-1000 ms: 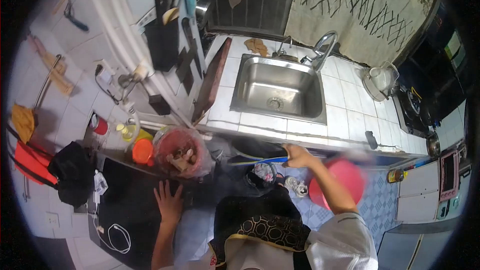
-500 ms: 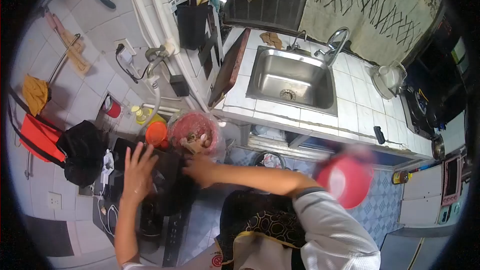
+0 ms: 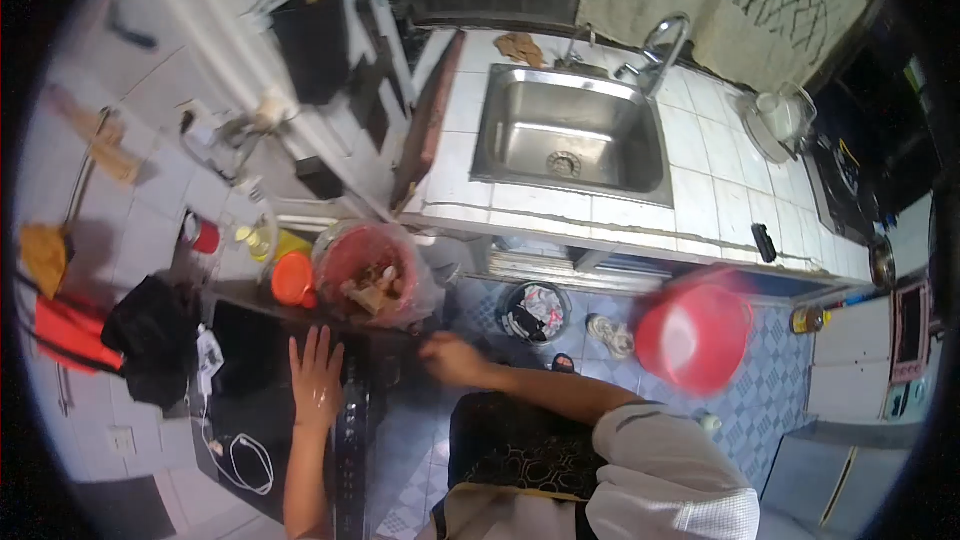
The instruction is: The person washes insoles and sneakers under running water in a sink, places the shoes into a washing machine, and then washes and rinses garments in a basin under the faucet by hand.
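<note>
My left hand (image 3: 317, 375) rests with fingers stretched out on the dark glossy top of a black appliance (image 3: 240, 400). To its right, my right hand (image 3: 455, 358) is curled closed just past the appliance's right edge. A dark blur lies beside its fingers, and I cannot make out what they hold. Beyond both hands stands a pink bin (image 3: 345, 243) lined with clear plastic, containing food scraps and what look like eggshells. An orange container (image 3: 293, 279) sits beside it. A white cable (image 3: 250, 475) lies coiled on the appliance, left of my left forearm.
A steel sink (image 3: 570, 130) is set in the white tiled counter (image 3: 630, 230) ahead. On the floor are a waste bin (image 3: 538, 313), shoes (image 3: 608, 336) and a blurred red basin (image 3: 690, 335). A black bag (image 3: 155, 340) hangs at the left wall.
My left hand has moved down and right, from raised to flat on the appliance. My right hand has drawn back to the right and curled. The view has shifted, showing more floor.
</note>
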Motion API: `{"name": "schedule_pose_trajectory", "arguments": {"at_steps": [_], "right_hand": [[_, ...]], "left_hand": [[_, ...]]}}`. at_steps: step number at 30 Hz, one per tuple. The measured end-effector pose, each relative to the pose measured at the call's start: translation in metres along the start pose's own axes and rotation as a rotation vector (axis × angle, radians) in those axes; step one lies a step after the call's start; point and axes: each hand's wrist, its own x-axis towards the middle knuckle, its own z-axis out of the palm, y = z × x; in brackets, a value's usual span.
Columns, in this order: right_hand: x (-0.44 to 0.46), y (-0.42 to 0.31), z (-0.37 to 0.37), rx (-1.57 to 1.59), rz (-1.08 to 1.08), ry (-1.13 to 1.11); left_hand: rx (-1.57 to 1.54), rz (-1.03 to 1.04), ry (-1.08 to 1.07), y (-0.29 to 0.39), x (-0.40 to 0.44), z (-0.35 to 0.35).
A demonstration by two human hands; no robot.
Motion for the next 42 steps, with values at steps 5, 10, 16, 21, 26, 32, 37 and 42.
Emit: {"name": "schedule_pose_trajectory", "arguments": {"at_steps": [5, 10, 16, 21, 26, 32, 37, 42], "right_hand": [[-0.144, 0.214, -0.03, -0.28, 0.641, 0.186], [-0.288, 0.331, -0.047, -0.297, 1.227, -0.13], [-0.416, 0.476, 0.042, -0.156, 1.414, -0.164], [-0.482, 0.559, 0.16, 0.664, 1.846, 0.173], [-0.514, 0.531, 0.249, 1.331, 1.366, 0.683], [-0.507, 0.598, 0.345, 0.554, 1.678, 0.369], [-0.499, 0.582, 0.323, 1.317, 1.889, 0.758], [-0.518, 0.59, 0.353, 1.75, 1.583, 1.313]], "left_hand": [[-0.149, -0.115, 0.018, 0.049, 0.034, 0.022], [-0.477, -0.048, -0.074, 0.151, 0.081, 0.093], [-0.665, 0.241, -0.303, 0.312, 0.125, 0.212], [-0.666, 0.388, -0.573, 0.414, 0.137, 0.303], [-0.689, 0.495, -0.426, 0.491, 0.137, 0.413], [-0.697, 0.639, -0.541, 0.596, 0.133, 0.554], [-0.359, 0.784, -0.509, 0.688, 0.154, 0.64], [-0.492, 0.759, -0.353, 0.743, 0.149, 0.738]]}}
